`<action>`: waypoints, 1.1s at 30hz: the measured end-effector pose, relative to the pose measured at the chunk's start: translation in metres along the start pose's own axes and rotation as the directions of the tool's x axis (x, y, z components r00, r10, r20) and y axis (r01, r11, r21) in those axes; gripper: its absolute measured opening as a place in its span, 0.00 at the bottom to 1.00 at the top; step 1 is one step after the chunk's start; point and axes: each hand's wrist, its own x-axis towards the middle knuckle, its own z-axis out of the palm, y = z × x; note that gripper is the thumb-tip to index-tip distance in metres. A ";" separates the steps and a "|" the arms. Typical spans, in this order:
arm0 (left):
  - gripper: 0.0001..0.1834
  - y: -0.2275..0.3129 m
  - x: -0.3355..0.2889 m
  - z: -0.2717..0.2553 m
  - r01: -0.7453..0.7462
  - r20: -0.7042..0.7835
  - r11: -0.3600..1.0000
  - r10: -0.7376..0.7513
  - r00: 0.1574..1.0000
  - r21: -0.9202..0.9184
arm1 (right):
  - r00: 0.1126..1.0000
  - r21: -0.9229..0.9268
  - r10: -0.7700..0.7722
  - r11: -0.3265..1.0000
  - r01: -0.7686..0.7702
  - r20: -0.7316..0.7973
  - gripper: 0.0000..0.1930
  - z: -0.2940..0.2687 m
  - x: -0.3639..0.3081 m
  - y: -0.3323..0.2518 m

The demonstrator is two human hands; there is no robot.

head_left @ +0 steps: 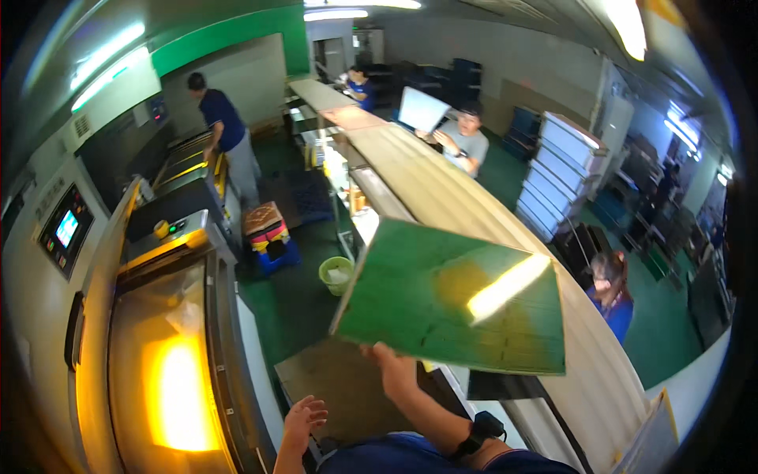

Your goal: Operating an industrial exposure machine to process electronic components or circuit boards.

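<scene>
My right hand is closed on the lower left edge of a large glossy green panel. The panel is held up, tilted, with a bright streak of light reflected across it. My thumb and part of the hand show below its edge; the other fingers are hidden behind it. Lower and to the left, my left hand is raised with its fingers loosely bent and apart, holding nothing. A machine with a glowing yellow glass top stands to the left of that hand.
A long pale worktable runs from the far middle to the lower right. A green bin and a blue crate stand on the floor. Several people are around, one at a machine; another person holds a white sheet.
</scene>
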 end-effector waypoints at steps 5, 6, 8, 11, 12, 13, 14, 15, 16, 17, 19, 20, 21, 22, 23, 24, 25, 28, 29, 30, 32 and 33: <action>0.33 0.061 -0.048 -0.070 -0.278 -0.102 0.853 0.261 0.960 -0.442 | 0.895 -0.241 0.223 0.961 -0.135 0.387 0.14 0.095 -0.084 0.075; 0.33 0.073 -0.055 -0.080 -0.309 -0.107 0.744 0.308 0.945 -0.593 | 0.869 -0.259 0.257 0.953 -0.156 0.423 0.14 0.099 -0.091 0.092; 0.33 0.076 -0.069 -0.111 -0.432 -0.113 0.542 0.524 0.844 -0.721 | 0.615 -0.478 0.430 0.873 -0.096 0.661 0.17 0.104 -0.093 0.123; 0.30 0.061 -0.084 -0.158 -0.523 -0.512 0.640 0.227 0.828 -0.563 | 0.267 -0.631 0.621 0.773 -0.055 0.737 0.18 0.145 -0.076 0.138; 0.27 0.055 -0.090 -0.166 -0.538 -0.585 0.661 0.180 0.791 -0.524 | 0.219 -0.537 0.517 0.843 0.039 0.827 0.19 0.140 -0.068 0.188; 0.27 0.041 -0.096 -0.174 -0.551 -0.606 0.651 0.172 0.777 -0.522 | 0.192 -0.542 0.527 0.840 0.035 0.828 0.19 0.153 -0.060 0.208; 0.27 0.025 -0.100 -0.183 -0.609 -0.642 0.588 0.188 0.743 -0.533 | 0.017 -0.583 0.584 0.807 0.098 0.812 0.19 0.173 -0.053 0.217; 0.27 0.011 -0.100 -0.192 -0.658 -0.672 0.525 0.203 0.712 -0.540 | -0.145 -0.608 0.630 0.776 0.169 0.763 0.23 0.192 -0.044 0.224; 0.27 -0.012 -0.101 -0.204 -0.666 -0.687 0.518 0.190 0.702 -0.537 | -0.177 -0.673 0.741 0.665 0.323 0.648 0.28 0.235 -0.041 0.182; 0.27 -0.031 -0.100 -0.217 -0.736 -0.746 0.435 0.192 0.638 -0.518 | -0.127 -0.523 0.636 0.718 0.459 0.762 0.29 0.248 -0.029 0.165; 0.27 -0.033 -0.093 -0.230 -0.793 -0.796 0.356 0.182 0.577 -0.494 | -0.026 -0.332 0.495 0.620 0.710 0.868 0.35 0.254 0.015 0.144; 0.26 -0.027 -0.090 -0.229 -0.869 -0.864 0.298 0.201 0.461 -0.395 | 0.022 -0.292 0.476 0.503 0.813 0.879 0.40 0.252 0.047 0.134; 0.26 -0.023 -0.087 -0.229 -0.930 -0.920 0.238 0.210 0.331 -0.281 | 0.199 -0.404 0.432 0.455 0.794 0.879 0.37 0.244 0.085 0.125; 0.22 -0.029 -0.090 -0.237 -0.941 -0.953 0.211 0.092 0.289 -0.265 | 0.290 -0.395 0.345 0.291 0.871 0.893 0.34 0.250 0.116 0.093; 0.22 -0.033 -0.087 -0.249 -0.951 -0.964 0.197 0.074 0.255 -0.237 | 0.375 -0.412 0.198 0.204 0.888 0.906 0.32 0.233 0.154 0.074; 0.20 -0.044 -0.084 -0.263 -0.966 -0.977 0.180 0.072 0.203 -0.187 | 0.566 -0.570 0.146 -0.016 0.821 0.811 0.42 0.221 0.184 0.052; 0.18 -0.055 -0.072 -0.268 -0.974 -0.983 0.160 0.068 0.171 -0.158 | 0.691 -0.691 -0.033 0.005 0.723 0.722 0.46 0.176 0.248 0.054; 0.14 -0.114 -0.043 -0.325 -0.947 -0.999 0.318 -0.002 0.051 -0.049 | 0.539 -0.556 -0.238 -0.612 0.563 0.808 0.56 -0.005 0.459 0.017; 0.14 -0.081 -0.033 -0.318 -0.988 -0.987 -0.001 -0.053 0.153 -0.153 | 0.214 -0.468 -0.423 -0.702 0.537 0.880 0.55 -0.024 0.475 -0.017; 0.15 -0.087 -0.022 -0.329 -0.989 -0.986 -0.051 0.095 0.135 -0.140 | 0.473 -0.627 -0.412 -0.550 0.552 0.779 0.51 -0.075 0.528 -0.036; 0.17 -0.061 -0.022 -0.320 -0.999 -0.953 0.001 -0.299 0.051 -0.053 | 0.777 -0.594 -0.205 -0.764 0.253 0.595 0.43 -0.021 0.499 -0.054; 0.17 -0.058 -0.018 -0.319 -0.999 -0.949 -0.021 -0.311 0.041 -0.036 | 0.524 -0.525 -0.283 -0.751 0.400 0.803 0.39 -0.064 0.537 -0.058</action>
